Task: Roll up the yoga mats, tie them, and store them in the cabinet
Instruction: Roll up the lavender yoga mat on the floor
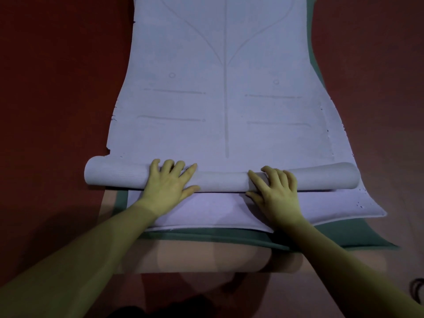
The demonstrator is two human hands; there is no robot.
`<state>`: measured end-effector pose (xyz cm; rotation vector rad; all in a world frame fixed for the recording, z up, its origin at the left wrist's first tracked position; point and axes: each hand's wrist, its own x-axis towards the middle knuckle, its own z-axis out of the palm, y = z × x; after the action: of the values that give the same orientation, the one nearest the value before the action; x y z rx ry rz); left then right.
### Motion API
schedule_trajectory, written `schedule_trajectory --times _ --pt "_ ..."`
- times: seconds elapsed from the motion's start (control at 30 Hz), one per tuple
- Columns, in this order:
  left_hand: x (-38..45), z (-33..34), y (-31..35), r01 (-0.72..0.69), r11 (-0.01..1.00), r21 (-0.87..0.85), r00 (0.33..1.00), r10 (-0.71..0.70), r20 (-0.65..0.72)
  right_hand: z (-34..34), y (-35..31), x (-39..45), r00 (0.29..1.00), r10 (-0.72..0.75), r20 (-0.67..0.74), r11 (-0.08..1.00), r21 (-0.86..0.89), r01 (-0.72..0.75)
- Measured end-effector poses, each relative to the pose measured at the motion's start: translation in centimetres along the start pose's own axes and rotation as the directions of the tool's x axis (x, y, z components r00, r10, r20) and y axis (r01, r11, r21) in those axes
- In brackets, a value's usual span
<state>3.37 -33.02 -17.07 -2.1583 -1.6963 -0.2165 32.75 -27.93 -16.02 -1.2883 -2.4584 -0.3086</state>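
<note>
On the red floor (57, 88), our left hand (168, 183) and right hand (273, 191) press the roll (220, 179), fingers draped over it, not clasping. It lies crosswise; the flat lilac mat (224, 76) stretches away, so we push forward.

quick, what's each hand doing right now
Left hand: open, fingers pressing flat on the rolled part of the lavender mat.
Right hand: open, fingers curved over the same roll.

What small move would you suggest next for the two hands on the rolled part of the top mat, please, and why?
Probably push the roll forward another turn. The left hand and right hand already press on it, and most of the lilac mat lies flat ahead.
</note>
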Motion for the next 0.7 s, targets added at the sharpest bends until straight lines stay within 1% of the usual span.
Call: schedule_trajectory --times 0.07,0.13,0.2,0.27,0.33,0.4,0.47,0.5,0.57,0.63,0.7 --pt "0.3 -0.2 0.0 -0.02 1.0 -0.007 0.999 0.02 -0.038 0.0 0.2 0.5 1.0 0.008 0.02 1.0 -0.007 -0.008" --pt "0.4 -0.3 0.0 -0.019 0.999 -0.046 0.994 0.014 -0.11 -0.1 0.6 1.4 0.998 -0.002 0.066 1.0 0.003 0.002" --pt "0.2 0.0 0.0 -0.02 0.998 -0.054 0.992 0.013 -0.126 -0.2 0.9 2.5 0.994 -0.013 0.107 1.0 0.025 0.01" --pt "0.4 0.3 -0.2 -0.02 1.0 -0.016 0.997 0.019 -0.078 -0.2 1.1 3.6 0.992 -0.013 0.123 1.0 0.023 0.011" --pt "1.3 0.4 -0.8 -0.032 0.999 -0.018 0.999 0.032 -0.025 0.1 1.1 4.2 0.991 0.007 0.131 0.999 -0.036 -0.003" --pt "2.3 0.4 -1.4 -0.044 0.996 -0.083 0.998 0.048 0.046 0.4 0.9 4.0 0.995 0.022 0.098 0.996 -0.083 -0.014" --pt "2.9 0.1 -1.9 -0.029 0.987 -0.16 0.988 0.052 0.146 0.6 0.4 3.1 0.999 0.021 0.043 0.997 -0.073 -0.018" --pt "3.1 0.1 -1.9 -0.018 0.984 -0.178 0.983 0.05 0.178 0.6 0.1 2.6 0.999 0.032 0.033 0.998 -0.063 -0.03" --pt "3.0 0.0 -2.0 -0.005 0.982 -0.188 0.973 0.048 0.226 0.6 -0.2 2.0 0.996 0.059 0.061 0.997 -0.045 -0.056" --pt "3.2 -0.1 -1.9 0.004 0.983 -0.183 0.973 0.039 0.227 0.4 0.0 2.6 0.988 0.075 0.138 0.997 -0.032 -0.071" --pt "4.0 -0.3 -1.8 0.016 0.987 -0.161 0.989 0.008 0.148 0.5 0.4 3.9 0.967 0.091 0.238 0.996 -0.012 -0.091"
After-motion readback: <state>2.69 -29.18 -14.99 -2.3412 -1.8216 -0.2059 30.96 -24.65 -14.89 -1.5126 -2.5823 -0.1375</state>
